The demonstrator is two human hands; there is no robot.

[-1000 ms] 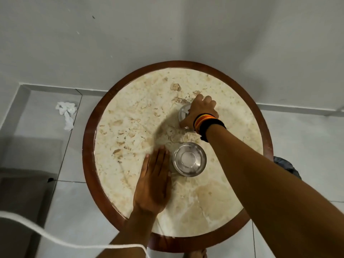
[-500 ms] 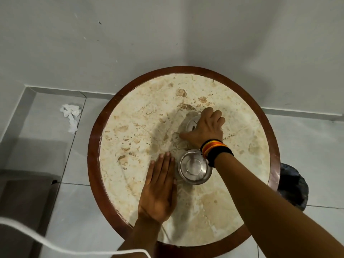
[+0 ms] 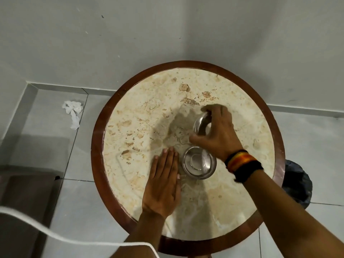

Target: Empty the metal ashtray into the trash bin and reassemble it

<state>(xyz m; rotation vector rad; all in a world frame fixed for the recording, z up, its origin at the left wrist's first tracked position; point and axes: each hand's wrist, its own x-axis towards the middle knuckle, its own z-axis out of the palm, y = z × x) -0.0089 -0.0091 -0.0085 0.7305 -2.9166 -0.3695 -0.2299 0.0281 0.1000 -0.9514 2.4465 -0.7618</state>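
Note:
A shiny metal ashtray bowl (image 3: 199, 165) stands upright near the middle of the round marble table (image 3: 141, 127). My left hand (image 3: 163, 181) lies flat on the tabletop just left of the bowl, fingers together, holding nothing. Beyond the bowl, my right hand (image 3: 218, 133) grips the metal ashtray lid (image 3: 202, 123), which is tilted up off the table. Fingers and thumb wrap its rim and hide much of it. A black-lined trash bin (image 3: 296, 185) peeks out from under the table's right edge.
The table has a dark wooden rim (image 3: 96, 146) and stands against a grey wall. A crumpled white tissue (image 3: 73, 112) lies on the tiled floor at left. A white cord (image 3: 55, 237) crosses the lower left foreground.
My right hand has closed on the lid and tipped it up off the table. The left hand stays flat beside the bowl. The camera has tilted, so the table sits lower in view.

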